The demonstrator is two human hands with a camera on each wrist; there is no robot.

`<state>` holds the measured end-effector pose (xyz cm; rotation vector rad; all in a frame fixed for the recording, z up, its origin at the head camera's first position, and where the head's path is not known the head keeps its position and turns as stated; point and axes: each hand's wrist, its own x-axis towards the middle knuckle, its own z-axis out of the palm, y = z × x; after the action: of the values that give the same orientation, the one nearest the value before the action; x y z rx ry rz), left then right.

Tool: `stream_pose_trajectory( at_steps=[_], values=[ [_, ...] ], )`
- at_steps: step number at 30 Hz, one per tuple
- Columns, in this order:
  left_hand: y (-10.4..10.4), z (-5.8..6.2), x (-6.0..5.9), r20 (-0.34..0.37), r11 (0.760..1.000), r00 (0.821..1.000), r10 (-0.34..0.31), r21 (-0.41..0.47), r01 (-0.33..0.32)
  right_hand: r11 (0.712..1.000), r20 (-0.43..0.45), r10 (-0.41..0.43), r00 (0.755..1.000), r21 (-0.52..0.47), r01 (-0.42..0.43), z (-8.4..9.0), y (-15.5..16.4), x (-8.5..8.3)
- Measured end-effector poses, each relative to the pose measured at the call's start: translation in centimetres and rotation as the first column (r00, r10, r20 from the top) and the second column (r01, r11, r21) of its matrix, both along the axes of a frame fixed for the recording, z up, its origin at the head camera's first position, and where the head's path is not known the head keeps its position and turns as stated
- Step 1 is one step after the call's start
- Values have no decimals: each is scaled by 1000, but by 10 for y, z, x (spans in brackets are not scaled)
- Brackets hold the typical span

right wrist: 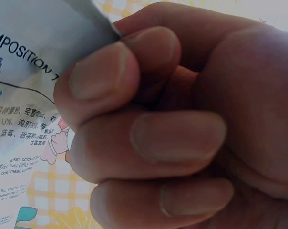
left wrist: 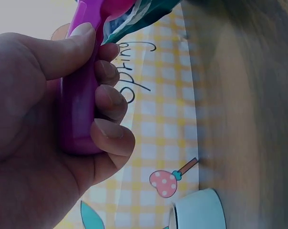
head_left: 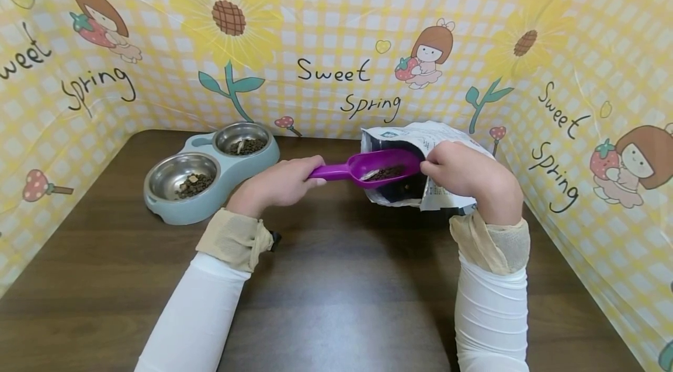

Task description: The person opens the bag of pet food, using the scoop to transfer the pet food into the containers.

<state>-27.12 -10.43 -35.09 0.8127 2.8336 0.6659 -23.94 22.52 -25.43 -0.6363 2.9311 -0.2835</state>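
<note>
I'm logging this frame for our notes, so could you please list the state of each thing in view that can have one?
left hand: grips the scoop's handle.
right hand: pinches the bag's edge.
purple scoop: level at the bag's mouth, kibble in it.
food bag: open, held on the table.
near bowl: some kibble inside.
far bowl: some kibble inside.
</note>
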Motion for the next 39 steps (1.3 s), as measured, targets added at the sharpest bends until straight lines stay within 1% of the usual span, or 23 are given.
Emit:
stream_pose_trajectory(
  at_steps=[3,6,9,13,18,21,27,29,32,35,39],
  values=[
    [-8,1,1,22,1000,1000,-5,6,5,1000,3,-2,1000,0,2,0,0,0],
    [-18,5,1,26,999,1000,-18,34,17,1000,2,-3,1000,-1,3,0,1,0],
    [-31,11,4,41,998,999,-11,63,8,1000,6,-5,1000,-5,5,0,2,-1],
    [-53,23,11,66,998,997,38,56,-41,1000,13,-5,1000,-7,5,-1,1,-1],
    [-79,33,19,86,992,991,104,58,-110,1000,16,-5,1000,-1,5,-1,0,-1],
    [-89,34,20,72,990,990,122,58,-126,1000,21,-9,1000,1,9,0,0,-1],
    [-100,35,19,46,990,990,135,42,-137,1000,37,-22,999,-5,22,-1,2,-1],
    [-105,37,21,48,989,988,146,29,-147,1000,39,-27,999,-9,27,0,2,-1],
    [-113,41,25,83,983,980,182,16,-184,1000,37,-26,999,-13,27,0,2,-1],
    [-123,43,28,103,977,972,212,11,-214,1000,33,-23,999,-12,24,0,2,-1],
    [-135,42,29,100,974,969,225,16,-227,1000,35,-25,999,-8,26,0,1,-1]
  ],
)
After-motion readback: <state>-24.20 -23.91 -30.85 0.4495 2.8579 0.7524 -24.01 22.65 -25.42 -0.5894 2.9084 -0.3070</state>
